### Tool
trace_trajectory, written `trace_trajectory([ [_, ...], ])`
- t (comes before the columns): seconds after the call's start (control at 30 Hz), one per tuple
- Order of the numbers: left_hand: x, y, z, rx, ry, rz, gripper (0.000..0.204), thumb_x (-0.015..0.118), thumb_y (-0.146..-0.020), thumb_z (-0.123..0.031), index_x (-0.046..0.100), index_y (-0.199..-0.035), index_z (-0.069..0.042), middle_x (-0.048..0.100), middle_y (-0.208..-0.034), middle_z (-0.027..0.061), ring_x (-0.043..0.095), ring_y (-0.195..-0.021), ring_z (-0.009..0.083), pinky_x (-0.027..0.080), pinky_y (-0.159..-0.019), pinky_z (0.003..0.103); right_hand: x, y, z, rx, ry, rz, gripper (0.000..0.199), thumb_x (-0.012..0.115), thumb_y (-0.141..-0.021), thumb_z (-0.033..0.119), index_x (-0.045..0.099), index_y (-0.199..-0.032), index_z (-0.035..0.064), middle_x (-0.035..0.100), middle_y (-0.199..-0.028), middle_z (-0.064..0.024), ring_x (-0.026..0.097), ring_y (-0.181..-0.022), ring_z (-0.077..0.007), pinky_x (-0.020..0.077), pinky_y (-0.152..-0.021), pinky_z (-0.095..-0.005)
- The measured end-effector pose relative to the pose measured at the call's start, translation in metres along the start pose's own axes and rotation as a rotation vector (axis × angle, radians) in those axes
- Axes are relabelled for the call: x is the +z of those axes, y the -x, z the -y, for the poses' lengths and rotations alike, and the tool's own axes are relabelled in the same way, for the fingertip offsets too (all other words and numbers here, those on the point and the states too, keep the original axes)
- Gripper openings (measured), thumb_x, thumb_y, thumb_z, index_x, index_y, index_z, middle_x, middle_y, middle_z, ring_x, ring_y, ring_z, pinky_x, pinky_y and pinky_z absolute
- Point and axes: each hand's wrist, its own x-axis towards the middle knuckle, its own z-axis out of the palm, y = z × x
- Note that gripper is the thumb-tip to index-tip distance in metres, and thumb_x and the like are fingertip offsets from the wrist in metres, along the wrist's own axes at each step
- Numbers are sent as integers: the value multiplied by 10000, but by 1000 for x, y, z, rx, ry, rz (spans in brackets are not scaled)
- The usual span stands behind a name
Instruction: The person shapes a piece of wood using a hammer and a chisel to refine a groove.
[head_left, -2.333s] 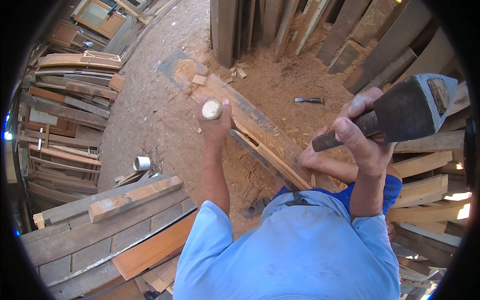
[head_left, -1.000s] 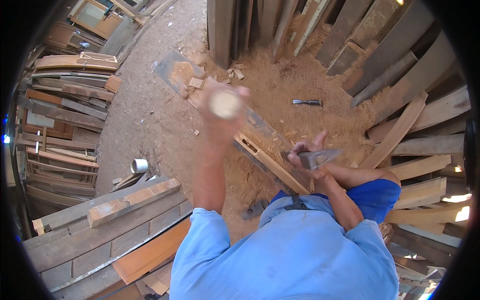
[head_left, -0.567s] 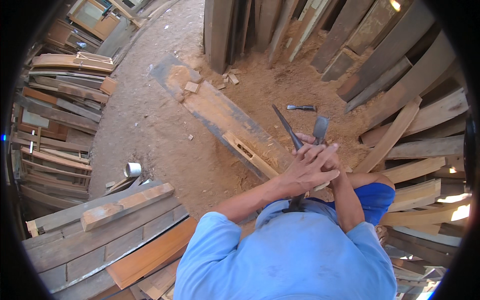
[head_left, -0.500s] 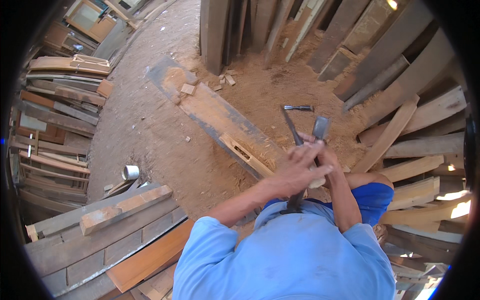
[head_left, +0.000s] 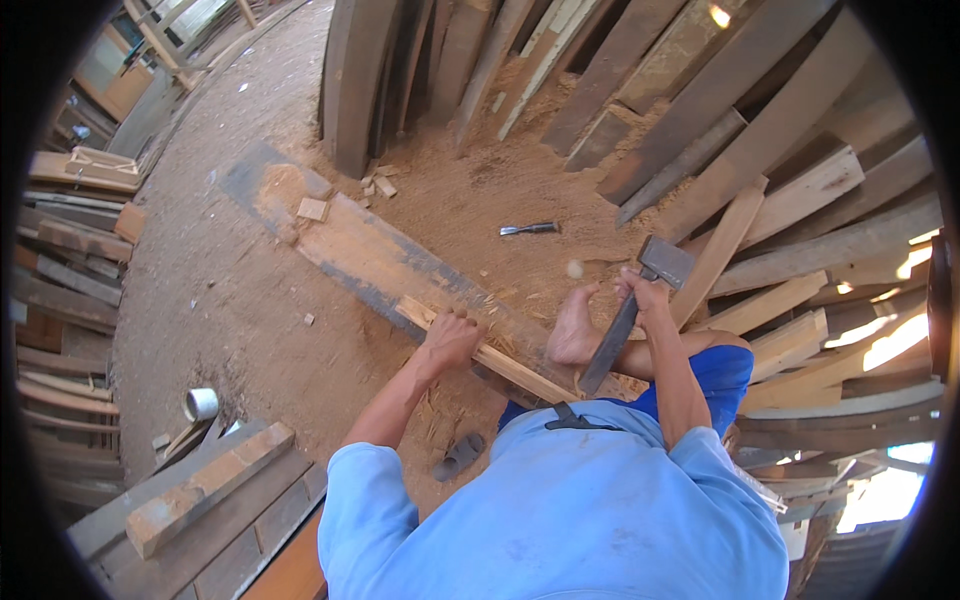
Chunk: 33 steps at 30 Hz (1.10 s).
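Note:
My left hand (head_left: 455,338) is closed over a narrow light-coloured wooden bar (head_left: 525,372), which lies lengthwise on a long, sawdust-covered plank (head_left: 375,245). The fingers cover part of the bar's top. To the right, my right hand (head_left: 645,292) grips a mallet with a dark blocky head (head_left: 667,262), close below that head. Its broad dark handle (head_left: 612,345) slants down toward my lap. Beyond the hands, a chisel (head_left: 530,229) with a shiny blade and dark handle rests on the sawdusty ground.
My bare foot (head_left: 573,325) is beside the plank, between the hands. Small wood offcuts (head_left: 313,209) lie at the plank's far end. Leaning boards (head_left: 690,120) line the far right. Stacked timber (head_left: 205,490), a white pot (head_left: 201,404) and a dark sandal (head_left: 460,456) are on the left.
My left hand has left the right hand and come down onto the wooden bar, hiding its slot. My right hand holds the mallet farther right. The view has shifted.

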Motion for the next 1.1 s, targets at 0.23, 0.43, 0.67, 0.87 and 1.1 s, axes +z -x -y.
trace_trajectory([
  [0.23, -7, 2, 10, 40, 46, 36, 310, 790, -627, -303, 708, -887, -155, 726, -869, 73, 688, -949, 299, 527, -810, 443, 57, 82, 13, 67, -131, 188, 241, 817, -859, 219, 672, -969, 60, 703, -769, -53, 622, -586, -130, 502, -509, -289],
  [0.43, -5, -5, 11, 41, 61, 80, 324, 806, -666, -343, 716, -923, -165, 745, -922, 87, 696, -962, 304, 536, -840, 441, 108, 112, 34, -141, -69, 266, 223, 829, -828, 146, 676, -923, 15, 690, -730, -68, 639, -576, -120, 497, -509, -255],
  [0.67, 3, -7, 13, 48, 72, 26, 340, 830, -637, -363, 719, -877, -148, 741, -898, 102, 696, -953, 313, 523, -842, 469, 113, 147, 69, -210, 5, 392, 206, 796, -847, 136, 662, -938, 10, 694, -785, -76, 619, -620, -115, 482, -547, -257],
  [0.87, -28, -15, 4, 13, 80, 188, 409, 855, -617, -427, 714, -871, -139, 734, -903, 114, 686, -959, 325, 504, -856, 486, 89, 152, 78, -257, 161, 340, 295, 813, -834, 161, 630, -1006, 4, 654, -776, -47, 614, -654, -124, 504, -595, -278],
  [1.1, -13, -5, -2, 123, 48, -6, 447, 866, -624, -403, 710, -950, -140, 717, -882, 117, 687, -894, 328, 522, -813, 469, 72, 179, 63, -339, 34, 318, 592, 851, -785, 173, 571, -1273, -12, 647, -967, -54, 631, -869, -135, 534, -763, -307],
])
